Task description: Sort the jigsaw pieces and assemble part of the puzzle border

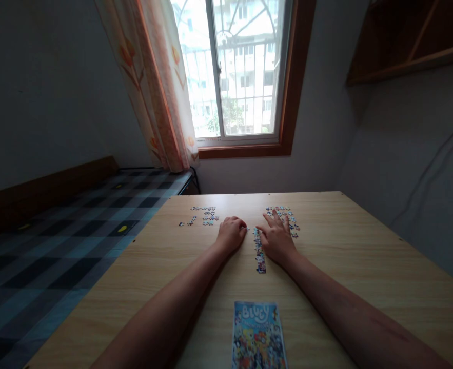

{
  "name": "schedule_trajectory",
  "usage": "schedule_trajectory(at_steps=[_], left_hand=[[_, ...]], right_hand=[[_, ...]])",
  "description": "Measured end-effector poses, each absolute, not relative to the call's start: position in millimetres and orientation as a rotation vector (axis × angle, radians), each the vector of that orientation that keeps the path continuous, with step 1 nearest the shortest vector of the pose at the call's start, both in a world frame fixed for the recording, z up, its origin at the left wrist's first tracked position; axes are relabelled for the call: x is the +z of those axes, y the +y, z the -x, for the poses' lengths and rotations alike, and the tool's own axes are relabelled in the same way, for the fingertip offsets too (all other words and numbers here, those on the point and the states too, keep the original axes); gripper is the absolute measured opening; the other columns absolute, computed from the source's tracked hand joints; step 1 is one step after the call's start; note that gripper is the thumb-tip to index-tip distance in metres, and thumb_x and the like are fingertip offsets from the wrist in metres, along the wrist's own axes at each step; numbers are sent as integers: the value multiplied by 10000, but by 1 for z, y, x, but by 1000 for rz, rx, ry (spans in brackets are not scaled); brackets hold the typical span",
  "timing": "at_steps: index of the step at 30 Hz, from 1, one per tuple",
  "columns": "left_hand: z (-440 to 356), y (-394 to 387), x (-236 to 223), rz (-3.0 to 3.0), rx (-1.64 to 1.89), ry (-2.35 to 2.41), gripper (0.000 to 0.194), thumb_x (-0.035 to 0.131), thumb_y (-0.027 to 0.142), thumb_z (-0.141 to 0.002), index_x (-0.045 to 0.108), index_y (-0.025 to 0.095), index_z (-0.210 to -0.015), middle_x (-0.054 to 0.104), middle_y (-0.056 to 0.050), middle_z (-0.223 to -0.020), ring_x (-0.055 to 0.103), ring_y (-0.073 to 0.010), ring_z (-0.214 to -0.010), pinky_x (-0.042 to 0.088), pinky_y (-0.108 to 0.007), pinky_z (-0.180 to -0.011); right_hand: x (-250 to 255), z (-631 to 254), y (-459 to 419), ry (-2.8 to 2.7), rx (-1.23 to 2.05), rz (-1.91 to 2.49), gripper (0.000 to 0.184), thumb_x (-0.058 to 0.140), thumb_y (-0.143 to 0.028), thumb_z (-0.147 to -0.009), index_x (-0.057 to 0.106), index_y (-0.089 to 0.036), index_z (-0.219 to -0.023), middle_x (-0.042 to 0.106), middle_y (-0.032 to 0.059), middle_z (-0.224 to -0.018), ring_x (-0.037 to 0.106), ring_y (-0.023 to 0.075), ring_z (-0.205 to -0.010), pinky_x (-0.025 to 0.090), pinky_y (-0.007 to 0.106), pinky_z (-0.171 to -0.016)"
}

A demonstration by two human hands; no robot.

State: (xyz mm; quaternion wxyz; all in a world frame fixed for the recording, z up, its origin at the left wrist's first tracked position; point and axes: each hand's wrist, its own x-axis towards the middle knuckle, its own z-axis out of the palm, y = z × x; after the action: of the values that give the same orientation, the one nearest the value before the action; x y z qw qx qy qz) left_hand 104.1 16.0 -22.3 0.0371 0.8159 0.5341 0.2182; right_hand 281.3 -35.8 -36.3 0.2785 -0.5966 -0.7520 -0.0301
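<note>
My left hand (232, 233) has its fingers curled together, with a small jigsaw puzzle piece (247, 229) showing at the fingertips. Just right of it, a narrow strip of joined puzzle pieces (260, 259) runs toward me on the table. My right hand (279, 240) lies with fingers spread. Its thumb side is at the strip's upper part, and its longer fingers reach over a group of pieces (283, 210) at the back right. Whether those fingers press on any piece, I cannot tell. More loose pieces (211, 218) lie to the left of my left hand.
A picture card (259, 333) marked "Bluey" lies between my forearms on the wooden table (153, 277). A bed with a checked cover (76, 246) stands to the left. Beyond the table are a window (245, 77) and a curtain (153, 87); a shelf (411, 61) hangs upper right.
</note>
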Motion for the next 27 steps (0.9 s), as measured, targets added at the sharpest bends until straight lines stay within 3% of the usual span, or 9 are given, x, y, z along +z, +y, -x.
schedule_trajectory(at_steps=[11, 27], left_hand=[[-110, 22, -24, -2523, 709, 1628, 144, 667, 291, -869, 773, 229, -946, 709, -63, -1047, 597, -244, -1017, 460, -368, -964], [-111, 24, -21, -2495, 606, 1592, 113, 677, 257, -851, 767, 231, -916, 692, -63, -1100, 590, -257, -1067, 449, -374, -990]], right_hand=[[-34, -281, -37, -2036, -17, 1668, 331, 518, -217, -934, 720, -286, -1187, 435, 58, -1524, 174, 318, -1477, 14, 618, -1172], [-34, -280, -36, -2064, 6, 1709, 338, 503, -217, -919, 726, -271, -1167, 456, 75, -1509, 186, 324, -1475, 33, 632, -1165]])
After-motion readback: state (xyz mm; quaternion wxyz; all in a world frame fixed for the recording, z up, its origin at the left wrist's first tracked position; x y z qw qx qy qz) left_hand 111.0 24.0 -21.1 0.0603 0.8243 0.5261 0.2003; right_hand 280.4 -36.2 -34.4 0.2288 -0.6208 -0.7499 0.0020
